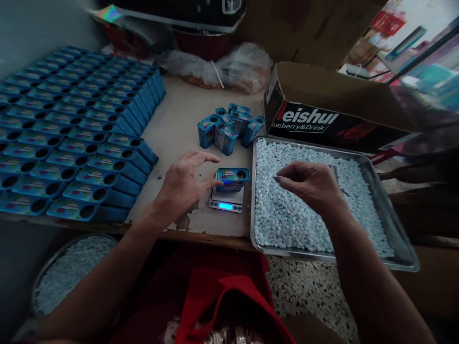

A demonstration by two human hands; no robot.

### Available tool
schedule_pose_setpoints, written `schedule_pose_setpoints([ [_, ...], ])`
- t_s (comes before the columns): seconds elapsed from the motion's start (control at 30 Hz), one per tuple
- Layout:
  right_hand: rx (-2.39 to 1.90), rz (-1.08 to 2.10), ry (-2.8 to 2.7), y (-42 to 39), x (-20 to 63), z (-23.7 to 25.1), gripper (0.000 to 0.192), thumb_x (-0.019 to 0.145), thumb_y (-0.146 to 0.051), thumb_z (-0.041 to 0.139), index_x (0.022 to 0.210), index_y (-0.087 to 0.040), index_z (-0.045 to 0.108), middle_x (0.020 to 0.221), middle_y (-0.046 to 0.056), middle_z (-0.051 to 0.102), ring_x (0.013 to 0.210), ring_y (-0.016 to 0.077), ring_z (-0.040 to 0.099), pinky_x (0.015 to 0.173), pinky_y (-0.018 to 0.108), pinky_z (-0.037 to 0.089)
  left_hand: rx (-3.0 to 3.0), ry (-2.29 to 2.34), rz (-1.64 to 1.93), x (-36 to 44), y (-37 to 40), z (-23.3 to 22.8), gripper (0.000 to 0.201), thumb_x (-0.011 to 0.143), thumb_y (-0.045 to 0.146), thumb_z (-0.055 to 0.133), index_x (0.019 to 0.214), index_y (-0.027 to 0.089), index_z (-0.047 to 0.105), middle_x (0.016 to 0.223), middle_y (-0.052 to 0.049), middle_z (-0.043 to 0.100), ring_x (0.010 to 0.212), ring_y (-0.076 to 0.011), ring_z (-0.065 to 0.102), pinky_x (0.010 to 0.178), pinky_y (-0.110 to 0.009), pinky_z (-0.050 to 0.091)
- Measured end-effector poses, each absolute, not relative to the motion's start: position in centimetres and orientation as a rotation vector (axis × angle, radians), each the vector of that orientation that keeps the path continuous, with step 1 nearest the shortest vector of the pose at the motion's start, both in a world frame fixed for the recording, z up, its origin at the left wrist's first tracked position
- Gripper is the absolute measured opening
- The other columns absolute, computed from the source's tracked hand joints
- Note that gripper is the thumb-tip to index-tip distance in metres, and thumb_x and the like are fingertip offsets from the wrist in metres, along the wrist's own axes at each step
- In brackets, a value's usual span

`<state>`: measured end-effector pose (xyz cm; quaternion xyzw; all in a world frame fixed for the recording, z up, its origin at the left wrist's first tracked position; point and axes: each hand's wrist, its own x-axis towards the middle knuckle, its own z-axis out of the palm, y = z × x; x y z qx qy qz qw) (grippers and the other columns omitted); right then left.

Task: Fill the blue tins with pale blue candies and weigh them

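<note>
A small blue candy box with a round dark hole in its top stands on a digital pocket scale with a lit blue display. My left hand is just left of the box, thumb and fingers apart. Its thumb tip is at the box's edge; whether it touches, I cannot tell. Over a metal tray of small pale-blue candies hangs my right hand, its fingers pinched together. What they hold, if anything, is hidden. A flat greyish piece shows behind that hand, partly covered.
Rows of matching blue boxes fill the table's left side. Several more blue boxes stand behind the scale. A cardboard carton is behind the tray, with clear plastic bags at the back. Below left is a round container of pale pieces.
</note>
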<state>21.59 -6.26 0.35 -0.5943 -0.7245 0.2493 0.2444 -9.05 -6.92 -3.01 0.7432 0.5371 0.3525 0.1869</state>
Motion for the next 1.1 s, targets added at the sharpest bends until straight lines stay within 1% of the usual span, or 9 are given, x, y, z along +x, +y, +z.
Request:
schedule_pose_setpoints([
  [0.2, -1.391, 0.581, -2.279, -3.7, 15.2, 1.3, 0.012, 0.078, -0.014, 0.071, 0.083, -0.019, 0.08, 0.078, 0.003, 0.077, 0.067, 0.0143, 0.065, 0.067, 0.027, 0.047, 2.284, 1.49, 0.822, -5.7, -5.8, -4.0, 0.067, 0.074, 0.028, 0.089, 0.134, 0.019, 0.062, 0.134, -0.012, 0.066, 0.126, -0.0323, 0.059, 0.11, -0.048, 0.048],
  [0.4, -1.637, 0.315, -2.394, -1.6, 18.7, 1.1, 0.022, 0.084, -0.015, 0.066, 0.1, -0.021, 0.081, 0.096, 0.007, 0.079, 0.087, 0.0224, 0.07, 0.079, 0.033, 0.049, 2.298, 1.425, 0.515, -5.5, -3.0, -3.1, 0.025, 0.087, 0.022, 0.071, 0.111, 0.022, 0.071, 0.117, -0.008, 0.073, 0.112, -0.0282, 0.067, 0.096, -0.04, 0.055],
  [0.5, -1.66, 0.225, -2.494, 1.1, 18.6, 0.2, 0.02, 0.09, -0.021, 0.065, 0.102, -0.022, 0.081, 0.106, 0.008, 0.078, 0.1, 0.0264, 0.069, 0.088, 0.036, 0.048, 2.322, 1.57, 0.442, -9.0, 0.9, -1.0, 0.034, 0.084, 0.028, 0.07, 0.118, 0.022, 0.068, 0.122, -0.01, 0.072, 0.11, -0.0295, 0.068, 0.094, -0.039, 0.054],
  [0.63, -1.474, 0.153, -2.541, 5.9, 13.1, -0.6, 0.032, 0.104, -0.032, 0.049, 0.122, -0.021, 0.074, 0.122, 0.012, 0.071, 0.114, 0.0252, 0.063, 0.095, 0.033, 0.046, 2.361, 1.758, 0.395, -15.7, 7.5, 1.8, 0.041, 0.08, 0.04, 0.071, 0.117, 0.022, 0.067, 0.11, -0.009, 0.073, 0.101, -0.0281, 0.069, 0.086, -0.033, 0.053],
  [0.73, -1.488, 0.069, -2.745, 8.6, 9.0, -0.2, 0.038, 0.1, -0.043, 0.058, 0.125, -0.018, 0.072, 0.127, 0.017, 0.064, 0.115, 0.0303, 0.06, 0.092, 0.037, 0.046, 2.346, 1.779, 0.246, -20.6, 10.9, 2.3, 0.044, 0.077, 0.041, 0.07, 0.118, 0.025, 0.067, 0.103, -0.006, 0.074, 0.094, -0.0257, 0.069, 0.08, -0.029, 0.052],
  [0.83, -1.483, 0.033, -2.941, 10.0, 7.8, 0.8, 0.037, 0.093, -0.044, 0.068, 0.118, -0.018, 0.074, 0.124, 0.018, 0.063, 0.113, 0.0322, 0.06, 0.086, 0.036, 0.046, 2.328, 1.71, 0.205, -24.5, 11.8, 1.1, 0.054, 0.074, 0.042, 0.068, 0.126, 0.026, 0.067, 0.112, -0.006, 0.074, 0.1, -0.0256, 0.068, 0.085, -0.029, 0.051],
  [0.93, -1.497, 0.068, -3.123, 10.9, 8.8, 1.8, 0.065, 0.076, -0.029, 0.085, 0.137, -0.025, 0.066, 0.127, 0.014, 0.063, 0.108, 0.0293, 0.062, 0.079, 0.031, 0.046, 2.272, 1.591, 0.135, -27.0, 11.1, -0.2, 0.058, 0.075, 0.04, 0.067, 0.132, 0.027, 0.067, 0.125, -0.006, 0.073, 0.11, -0.0264, 0.068, 0.093, -0.032, 0.051],
  [1.0, -1.504, 0.1, -3.221, 11.7, 9.4, 2.2, 0.085, 0.071, -0.012, 0.084, 0.149, -0.031, 0.056, 0.126, 0.01, 0.066, 0.101, 0.0255, 0.065, 0.075, 0.029, 0.045, 2.218, 1.443, 0.022, -27.9, 10.4, -0.4, 0.056, 0.076, 0.035, 0.066, 0.132, 0.028, 0.068, 0.131, -0.005, 0.072, 0.116, -0.0252, 0.066, 0.096, -0.031, 0.051],
  [1.1, -1.341, 0.004, -3.272, 13.1, 9.1, 2.3, 0.063, 0.082, -0.004, 0.068, 0.138, -0.032, 0.066, 0.121, 0.007, 0.072, 0.101, 0.0231, 0.067, 0.077, 0.029, 0.043, 2.152, 1.314, -0.072, -28.7, 9.6, 0.3, 0.052, 0.08, 0.035, 0.067, 0.131, 0.025, 0.07, 0.133, -0.004, 0.072, 0.116, -0.0209, 0.066, 0.098, -0.028, 0.051],
])
